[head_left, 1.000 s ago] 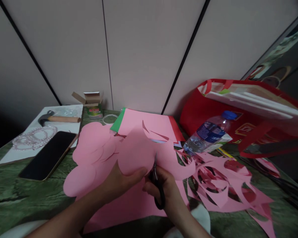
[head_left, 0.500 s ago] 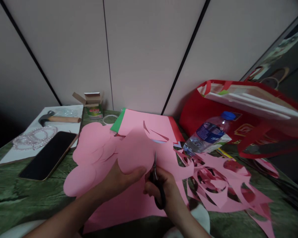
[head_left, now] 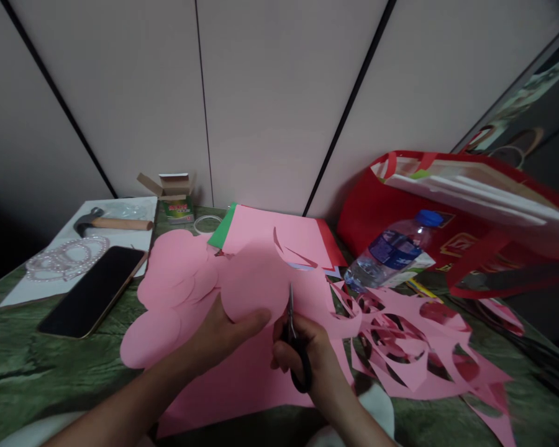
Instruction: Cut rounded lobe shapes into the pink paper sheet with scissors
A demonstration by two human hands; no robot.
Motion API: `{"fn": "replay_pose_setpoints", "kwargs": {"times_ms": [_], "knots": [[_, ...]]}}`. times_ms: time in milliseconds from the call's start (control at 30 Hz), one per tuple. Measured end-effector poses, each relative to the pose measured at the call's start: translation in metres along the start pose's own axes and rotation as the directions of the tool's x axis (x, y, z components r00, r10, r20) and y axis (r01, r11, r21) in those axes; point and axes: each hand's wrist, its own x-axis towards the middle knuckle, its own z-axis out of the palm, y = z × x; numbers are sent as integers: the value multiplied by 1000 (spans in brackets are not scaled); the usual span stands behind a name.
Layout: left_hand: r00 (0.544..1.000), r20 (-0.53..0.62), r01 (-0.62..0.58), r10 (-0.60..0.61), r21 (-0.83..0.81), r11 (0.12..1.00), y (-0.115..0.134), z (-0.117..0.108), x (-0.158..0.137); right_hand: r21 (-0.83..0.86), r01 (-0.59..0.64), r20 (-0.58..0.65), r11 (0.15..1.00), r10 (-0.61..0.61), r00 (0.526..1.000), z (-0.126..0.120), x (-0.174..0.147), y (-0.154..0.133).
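Note:
My left hand (head_left: 233, 335) pinches a pink paper circle (head_left: 256, 282) by its lower edge, thumb on top. A pair of scissors (head_left: 294, 338) with black handles is gripped in my right hand (head_left: 305, 354). The blades point away from me at the right edge of the circle, where a strip of pink paper curls off. Beneath both hands lies a large pink paper sheet (head_left: 242, 391). Several cut pink paper rounds (head_left: 172, 267) overlap in a pile to the left of my left hand.
Pink paper offcuts (head_left: 414, 347) spread at right, near a tilted water bottle (head_left: 391, 251) and a red bag (head_left: 368, 192). At left are a phone (head_left: 93, 292), a hammer (head_left: 116, 223), and bead strings (head_left: 68, 257). A small open box (head_left: 177, 208) stands by the wall.
The paper circle has turned slightly in my left hand, and the curled strip at its upper right has shifted a little right. The scissors stay at its right edge.

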Motion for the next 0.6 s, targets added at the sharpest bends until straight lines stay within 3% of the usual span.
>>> {"fn": "replay_pose_setpoints", "kwargs": {"times_ms": [200, 433, 600], "knots": [[1000, 4, -4, 5, -36, 999, 1, 1, 1, 6, -10, 3, 1000, 10, 1000, 1, -1, -3], [995, -94, 17, -14, 34, 999, -5, 1, 0, 30, -6, 9, 1000, 6, 1000, 1, -2, -3], [990, -87, 119, -111, 98, 988, 10, 9, -5, 55, -2, 43, 999, 0, 999, 1, -2, 5]]}}
